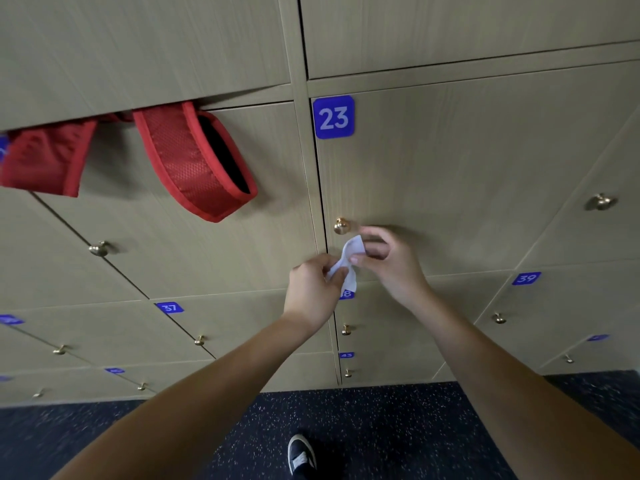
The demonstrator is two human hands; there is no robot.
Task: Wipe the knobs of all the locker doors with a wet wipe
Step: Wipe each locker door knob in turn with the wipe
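At mid-frame the left hand [313, 289] and right hand [388, 261] each pinch an end of a crumpled white wet wipe [348, 263] just below the brass knob [342, 226] of the tan locker door [467, 174] labelled "23" [333, 117] in white on blue.

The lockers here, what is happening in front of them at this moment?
A person stands facing the lockers and holds a white wet wipe between both hands: the left hand pinches its lower part, the right hand its upper part. The wipe is just below the brass knob of door 23 and does not touch it. Red bag straps hang out of the locker to the left.
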